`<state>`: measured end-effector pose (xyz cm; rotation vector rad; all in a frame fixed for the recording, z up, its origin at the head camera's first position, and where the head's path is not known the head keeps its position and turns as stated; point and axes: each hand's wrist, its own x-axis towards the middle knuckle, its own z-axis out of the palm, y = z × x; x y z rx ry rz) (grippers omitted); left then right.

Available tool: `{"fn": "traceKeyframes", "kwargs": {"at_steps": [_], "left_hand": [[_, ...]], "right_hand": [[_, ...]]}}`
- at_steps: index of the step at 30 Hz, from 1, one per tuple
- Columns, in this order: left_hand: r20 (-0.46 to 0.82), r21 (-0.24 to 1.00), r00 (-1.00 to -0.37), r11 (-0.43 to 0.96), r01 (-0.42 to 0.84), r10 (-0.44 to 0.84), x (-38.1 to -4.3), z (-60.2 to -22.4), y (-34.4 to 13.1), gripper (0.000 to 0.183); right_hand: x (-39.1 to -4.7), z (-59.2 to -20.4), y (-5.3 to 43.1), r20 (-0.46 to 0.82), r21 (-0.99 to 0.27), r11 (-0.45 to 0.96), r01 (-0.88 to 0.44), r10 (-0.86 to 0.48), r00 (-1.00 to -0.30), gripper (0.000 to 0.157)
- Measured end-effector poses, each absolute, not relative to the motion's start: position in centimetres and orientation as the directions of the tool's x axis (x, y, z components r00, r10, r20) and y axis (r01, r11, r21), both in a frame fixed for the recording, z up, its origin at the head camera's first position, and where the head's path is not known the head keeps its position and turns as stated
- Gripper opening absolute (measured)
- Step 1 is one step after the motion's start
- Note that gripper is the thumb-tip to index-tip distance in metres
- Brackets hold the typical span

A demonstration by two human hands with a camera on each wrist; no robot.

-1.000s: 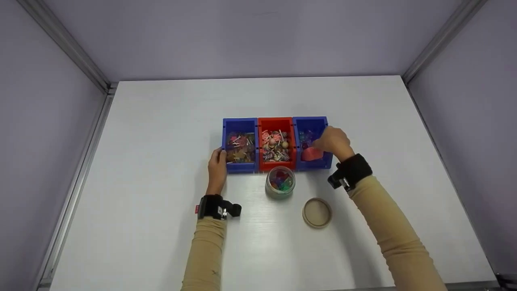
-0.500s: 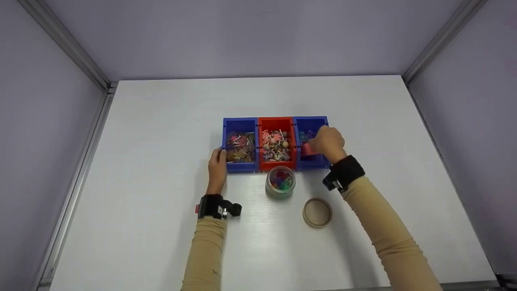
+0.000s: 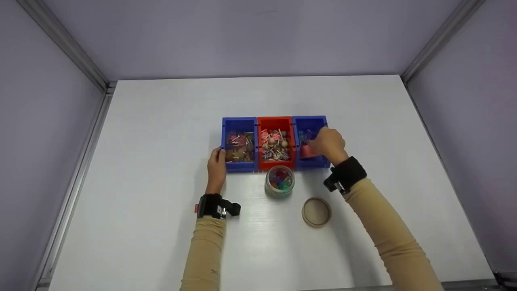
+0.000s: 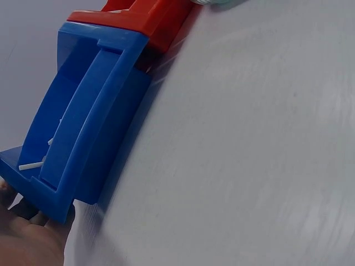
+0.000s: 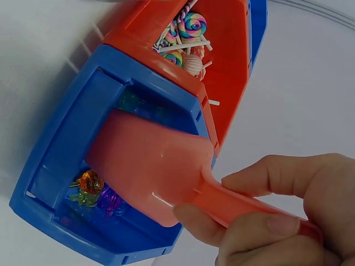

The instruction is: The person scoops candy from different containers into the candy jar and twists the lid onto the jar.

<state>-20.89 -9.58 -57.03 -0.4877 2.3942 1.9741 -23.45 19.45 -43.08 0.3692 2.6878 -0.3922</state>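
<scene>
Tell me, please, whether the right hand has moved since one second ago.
Yes, slightly: in the head view, the right hand, with the pink scoop it holds, has shifted left, closer to the red bin.

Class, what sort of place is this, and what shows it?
Probably a recording booth: plain panels with metal corner posts enclose a white tabletop on three sides, and black wrist cameras sit on both arms.

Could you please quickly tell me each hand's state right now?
Left hand: closed, holding the left blue bin at its outer side.
Right hand: closed, holding the pink scoop.
</scene>
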Motion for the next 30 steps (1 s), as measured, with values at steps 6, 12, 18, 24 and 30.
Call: {"fn": "traceKeyframes", "kwargs": {"at_steps": [6, 12, 18, 24, 30], "left_hand": [[-0.188, 0.958, -0.952, 0.167, -0.232, -0.24, -20.9, -57.0, -9.6, 0.042], [-0.2, 0.959, -0.951, 0.154, -0.24, -0.235, -20.9, -57.0, -9.5, 0.043], [-0.205, 0.956, -0.951, 0.161, -0.245, -0.23, -20.9, -56.9, -9.6, 0.043], [-0.196, 0.959, -0.952, 0.158, -0.236, -0.234, -21.0, -57.1, -9.7, 0.042], [-0.19, 0.957, -0.953, 0.17, -0.233, -0.236, -21.0, -57.2, -9.8, 0.043]], "right_hand": [[-23.3, -43.5, 19.5, -0.449, -0.208, 0.923, 0.323, 0.203, -0.87, 0.047], [-22.9, -44.0, 19.4, -0.409, -0.226, 0.921, 0.317, 0.206, -0.889, 0.044], [-22.4, -44.8, 19.0, -0.364, -0.25, 0.919, 0.306, 0.203, -0.909, 0.043], [-22.0, -45.7, 18.6, -0.312, -0.265, 0.918, 0.295, 0.208, -0.927, 0.051], [-21.7, -46.6, 18.7, -0.289, -0.286, 0.907, 0.309, 0.226, -0.93, 0.051]]}}
